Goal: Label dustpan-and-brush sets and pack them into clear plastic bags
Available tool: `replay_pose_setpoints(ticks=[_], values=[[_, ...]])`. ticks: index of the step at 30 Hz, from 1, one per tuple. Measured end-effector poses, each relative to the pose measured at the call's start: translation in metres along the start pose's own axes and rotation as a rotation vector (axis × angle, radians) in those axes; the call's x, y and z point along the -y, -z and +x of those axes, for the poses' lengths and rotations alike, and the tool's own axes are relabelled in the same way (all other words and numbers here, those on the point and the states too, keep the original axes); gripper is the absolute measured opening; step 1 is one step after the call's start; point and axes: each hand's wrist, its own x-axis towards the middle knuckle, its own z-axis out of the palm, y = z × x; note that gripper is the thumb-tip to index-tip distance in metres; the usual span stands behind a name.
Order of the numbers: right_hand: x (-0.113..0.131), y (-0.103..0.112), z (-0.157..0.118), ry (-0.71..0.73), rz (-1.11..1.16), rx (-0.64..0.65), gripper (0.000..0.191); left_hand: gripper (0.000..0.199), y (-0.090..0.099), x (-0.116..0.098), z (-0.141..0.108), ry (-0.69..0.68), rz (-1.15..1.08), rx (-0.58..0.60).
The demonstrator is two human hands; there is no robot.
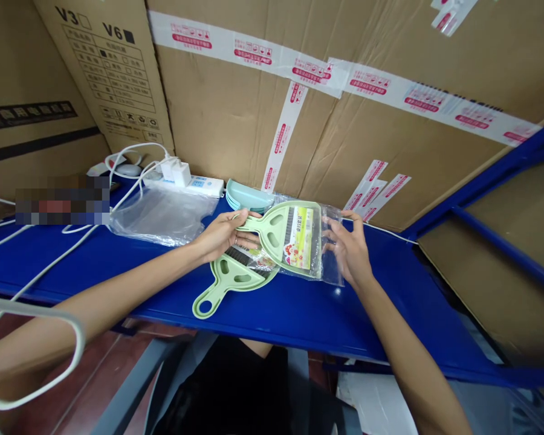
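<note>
Left hand's fingers (242,217) are clamped on the handle (252,225) of a green dustpan (265,228); right hand's fingers (336,229) touch the clear bag (333,270) around its wide end, can't tell if they're pinching. Its long axis runs roughly sideways, handle nearer the left hand. It's to the right of the second dustpan (221,283) and farther back, partly overlapping it.

White power strip (207,186) against cardboard panels (217,115); looping white cables (79,243); blue surface (158,275).
</note>
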Motion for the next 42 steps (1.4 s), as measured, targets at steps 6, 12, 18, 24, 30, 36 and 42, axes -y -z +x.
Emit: replay_pose_setpoints(ticks=[6,12,18,24,30,36,42], values=[[-0.004,-0.002,0.0,-0.284,0.096,0.059,0.077,0.027,-0.002,0.0,-0.001,0.004,0.006,0.005],[-0.013,-0.005,-0.005,-0.319,-0.123,0.164,0.087,0.028,0.0,0.004,-0.001,0.002,0.042,0.029],[-0.028,0.008,0.008,-0.103,-0.252,0.015,0.077,0.03,-0.005,0.003,-0.006,-0.008,0.084,0.143],[-0.038,0.064,0.045,0.021,-0.502,-0.194,0.07,0.022,-0.001,-0.007,-0.005,-0.04,0.124,0.134],[-0.036,0.1,0.057,0.039,-1.143,0.035,0.053,0.022,0.001,-0.007,-0.005,-0.047,0.136,0.136],[-0.037,0.075,0.043,0.059,-1.363,0.217,0.047,0.024,-0.002,-0.002,-0.005,-0.041,0.164,0.147],[-0.038,0.058,0.037,0.153,-1.574,0.176,0.042,0.019,-0.002,-0.001,-0.006,-0.093,0.245,0.143]])
